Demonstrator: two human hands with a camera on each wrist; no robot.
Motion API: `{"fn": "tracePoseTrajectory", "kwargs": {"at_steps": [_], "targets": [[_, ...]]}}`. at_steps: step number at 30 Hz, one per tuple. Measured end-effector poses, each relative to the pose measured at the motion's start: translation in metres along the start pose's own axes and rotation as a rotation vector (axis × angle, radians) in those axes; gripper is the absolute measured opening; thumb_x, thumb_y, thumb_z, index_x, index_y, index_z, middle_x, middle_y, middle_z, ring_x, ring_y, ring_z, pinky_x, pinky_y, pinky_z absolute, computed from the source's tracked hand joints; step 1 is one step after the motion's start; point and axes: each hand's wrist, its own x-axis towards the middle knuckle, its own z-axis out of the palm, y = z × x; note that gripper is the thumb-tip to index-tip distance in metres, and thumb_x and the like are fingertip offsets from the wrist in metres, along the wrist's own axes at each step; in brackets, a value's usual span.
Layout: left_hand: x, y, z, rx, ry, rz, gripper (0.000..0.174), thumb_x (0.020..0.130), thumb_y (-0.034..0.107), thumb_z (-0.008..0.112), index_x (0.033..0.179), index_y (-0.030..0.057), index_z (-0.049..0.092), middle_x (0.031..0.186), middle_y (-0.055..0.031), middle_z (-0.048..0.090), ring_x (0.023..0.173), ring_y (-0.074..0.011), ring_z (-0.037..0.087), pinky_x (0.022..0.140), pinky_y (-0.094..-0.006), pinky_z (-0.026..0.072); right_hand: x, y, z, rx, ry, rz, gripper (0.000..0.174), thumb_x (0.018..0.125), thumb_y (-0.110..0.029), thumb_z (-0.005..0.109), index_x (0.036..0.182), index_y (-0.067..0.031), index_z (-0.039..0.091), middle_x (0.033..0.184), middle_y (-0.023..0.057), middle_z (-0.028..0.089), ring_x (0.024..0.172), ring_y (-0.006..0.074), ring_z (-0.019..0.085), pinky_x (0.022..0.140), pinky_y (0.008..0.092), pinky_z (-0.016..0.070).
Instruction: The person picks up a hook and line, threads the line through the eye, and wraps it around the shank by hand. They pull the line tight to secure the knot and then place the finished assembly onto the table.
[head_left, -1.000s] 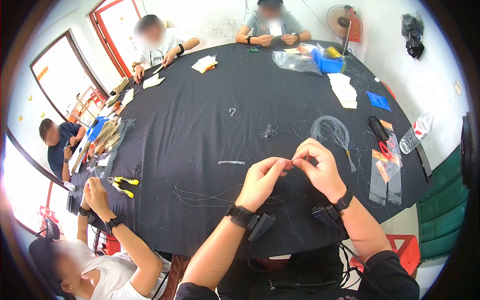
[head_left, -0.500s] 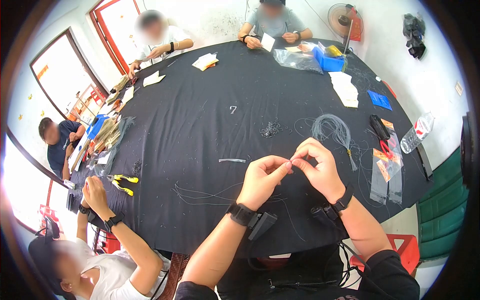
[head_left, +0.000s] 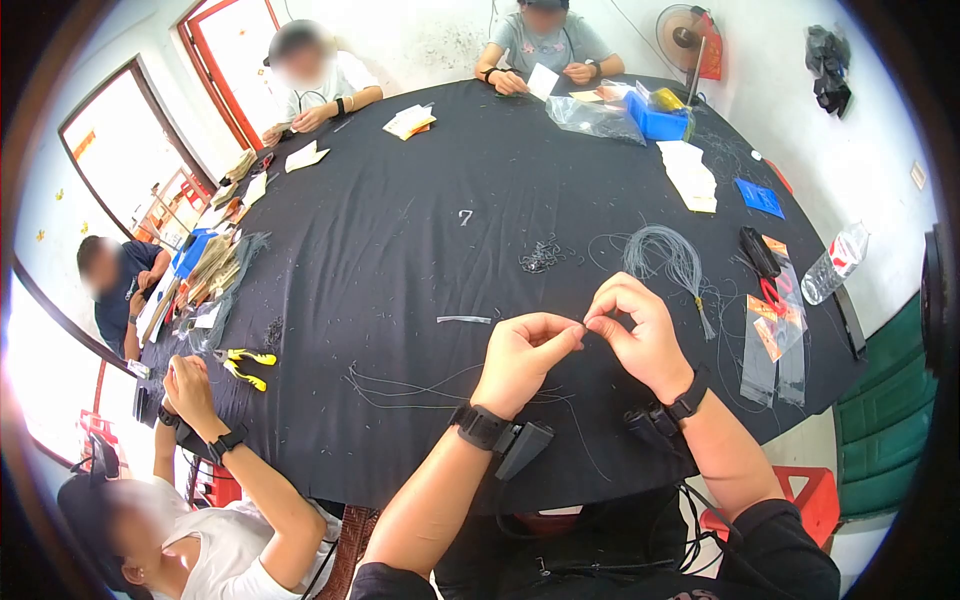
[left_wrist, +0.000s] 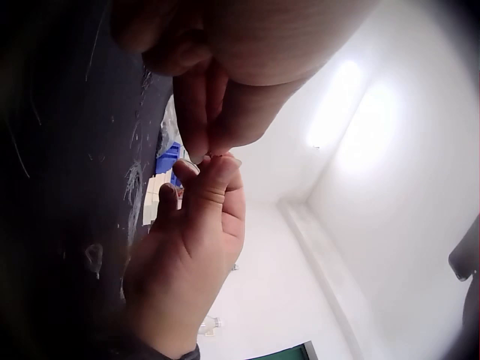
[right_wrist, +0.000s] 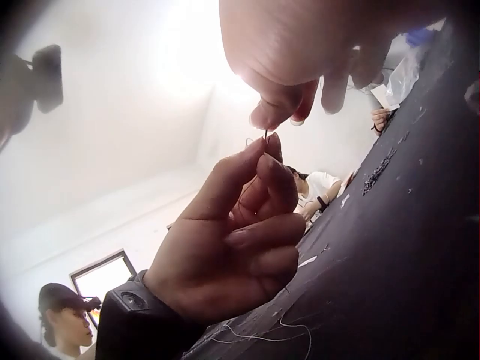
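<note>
My left hand point(head_left: 527, 362) and right hand point(head_left: 640, 338) meet fingertip to fingertip above the black-covered table. In the right wrist view a thin, dark fishing hook point(right_wrist: 265, 136) shows between the pinching thumbs and forefingers of both hands; most of it is hidden by the fingers. A fine fishing line point(right_wrist: 242, 196) runs down along my left palm. Loose lengths of clear line point(head_left: 410, 398) lie on the cloth by my left wrist. Beyond the hands is a pile of small dark hooks point(head_left: 541, 258), with a coiled hank of line point(head_left: 662, 262) to its right.
A short clear strip point(head_left: 463, 321) lies left of my hands. Yellow-handled pliers point(head_left: 247, 370) lie near a seated person at left. To the right are plastic packets point(head_left: 772, 335), red-handled scissors point(head_left: 770, 297) and a water bottle point(head_left: 834, 266). Other people sit around the table.
My hands stay together in nearly the same place, with the fingertips shifting slightly. Across the table, one person has raised a white card, and another has drawn their hands closer together.
</note>
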Motion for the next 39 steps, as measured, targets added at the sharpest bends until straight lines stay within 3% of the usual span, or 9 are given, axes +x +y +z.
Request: {"fn": "tracePoseTrajectory", "kwargs": {"at_steps": [4,10,20,29,35,39], "targets": [[0.001,-0.002,0.001,0.050,0.001,0.054,0.022,0.096,0.016,0.069,0.108,-0.0014,0.073,0.092,-0.0058,0.074,0.083,-0.0095,0.066,0.077,-0.0239,0.0506,0.000,-0.003,0.000,-0.031,0.034,-0.020,0.010,0.081,0.002,0.075,0.083,-0.0033,0.066,0.087,0.0051,0.063,0.080,0.0182,0.061,0.072,0.0297,0.0468],[0.000,0.004,0.002,0.084,-0.003,-0.005,0.025,0.099,0.022,0.066,0.110,-0.0001,0.073,0.093,-0.0044,0.074,0.082,-0.0092,0.064,0.076,-0.0238,0.0506,0.000,-0.003,-0.001,-0.079,0.049,-0.017,0.012,0.079,0.006,0.074,0.082,-0.0021,0.065,0.086,0.0062,0.062,0.079,0.0189,0.061,0.071,0.0307,0.0474],[0.001,-0.003,0.003,0.171,0.025,0.087,0.022,0.097,0.020,0.070,0.103,-0.0016,0.074,0.092,-0.0047,0.075,0.084,-0.0088,0.066,0.076,-0.0240,0.0518,-0.001,-0.005,0.004,-0.072,0.056,-0.048,0.012,0.079,0.007,0.074,0.081,-0.0008,0.065,0.086,0.0067,0.062,0.078,0.0185,0.062,0.071,0.0300,0.0500],[0.000,-0.001,0.002,0.115,0.046,0.085,0.021,0.097,0.017,0.069,0.100,-0.0028,0.073,0.090,-0.0062,0.075,0.083,-0.0105,0.068,0.077,-0.0247,0.0531,-0.001,0.000,0.003,-0.032,0.081,-0.067,0.011,0.080,0.000,0.079,0.087,-0.0027,0.071,0.088,0.0049,0.064,0.078,0.0159,0.062,0.071,0.0290,0.0499],[0.000,0.002,0.001,0.037,0.110,0.081,0.018,0.098,0.014,0.068,0.100,-0.0032,0.073,0.093,-0.0088,0.074,0.085,-0.0129,0.069,0.078,-0.0263,0.0538,0.000,0.002,-0.005,-0.044,0.185,0.025,0.006,0.087,-0.009,0.077,0.089,-0.0061,0.071,0.089,0.0010,0.065,0.080,0.0119,0.060,0.070,0.0260,0.0450],[0.001,0.002,-0.001,-0.067,0.164,0.132,0.016,0.098,0.012,0.067,0.100,-0.0024,0.072,0.093,-0.0093,0.074,0.086,-0.0134,0.069,0.079,-0.0271,0.0534,-0.002,0.002,-0.006,0.033,0.067,0.063,0.006,0.090,-0.010,0.073,0.093,-0.0062,0.071,0.094,0.0007,0.065,0.086,0.0124,0.060,0.073,0.0273,0.0447]]}}
